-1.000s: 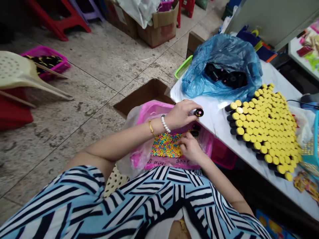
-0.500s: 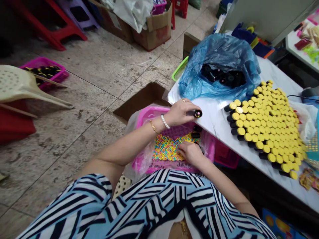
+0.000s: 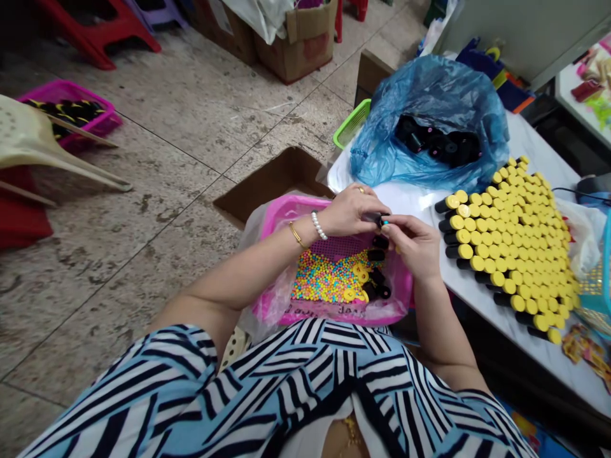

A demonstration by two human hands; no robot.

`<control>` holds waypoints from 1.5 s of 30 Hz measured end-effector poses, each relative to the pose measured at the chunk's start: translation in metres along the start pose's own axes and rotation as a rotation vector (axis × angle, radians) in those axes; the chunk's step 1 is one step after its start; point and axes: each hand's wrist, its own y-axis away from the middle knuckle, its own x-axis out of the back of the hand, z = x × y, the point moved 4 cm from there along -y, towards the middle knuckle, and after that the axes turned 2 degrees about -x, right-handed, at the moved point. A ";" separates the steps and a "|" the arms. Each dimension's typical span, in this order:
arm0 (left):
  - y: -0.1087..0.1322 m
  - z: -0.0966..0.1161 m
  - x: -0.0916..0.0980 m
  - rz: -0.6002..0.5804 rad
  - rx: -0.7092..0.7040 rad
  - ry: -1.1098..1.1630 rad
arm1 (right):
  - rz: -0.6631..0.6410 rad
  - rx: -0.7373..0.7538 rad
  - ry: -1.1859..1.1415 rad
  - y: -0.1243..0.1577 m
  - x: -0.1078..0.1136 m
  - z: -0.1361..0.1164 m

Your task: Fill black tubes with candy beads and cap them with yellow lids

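One black tube (image 3: 373, 217), gripped in the left hand (image 3: 354, 211), sits over the far right corner of the pink basket (image 3: 405, 296), just beside the bench's (image 3: 554, 149) near edge. At its end we find the right hand (image 3: 414, 245), thumb and forefinger closed on a blue bead (image 3: 384, 222).

Below, in the basket: many coloured beads (image 3: 319, 277) banked toward the near edge. We note yellow discs (image 3: 349, 294) among them, and loose black pieces (image 3: 377, 256) along the right edge. Clear plastic (image 3: 252, 245) hangs over the left edge.

On the bench, at its left end, a blue bag (image 3: 382, 162) with black pieces inside. Right of it, we see yellow-topped tubes (image 3: 518, 235), packed close, reaching the near edge. Beyond the basket, on the floor: an open carton (image 3: 281, 175).
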 end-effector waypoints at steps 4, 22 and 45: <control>0.001 0.001 0.000 0.002 -0.021 0.018 | 0.019 -0.117 -0.180 0.011 0.005 0.005; 0.002 0.001 0.002 0.021 0.017 0.027 | 0.012 0.036 0.248 0.047 0.006 0.002; 0.015 0.026 0.002 0.202 0.142 -0.024 | 0.146 0.296 0.596 -0.003 0.016 0.025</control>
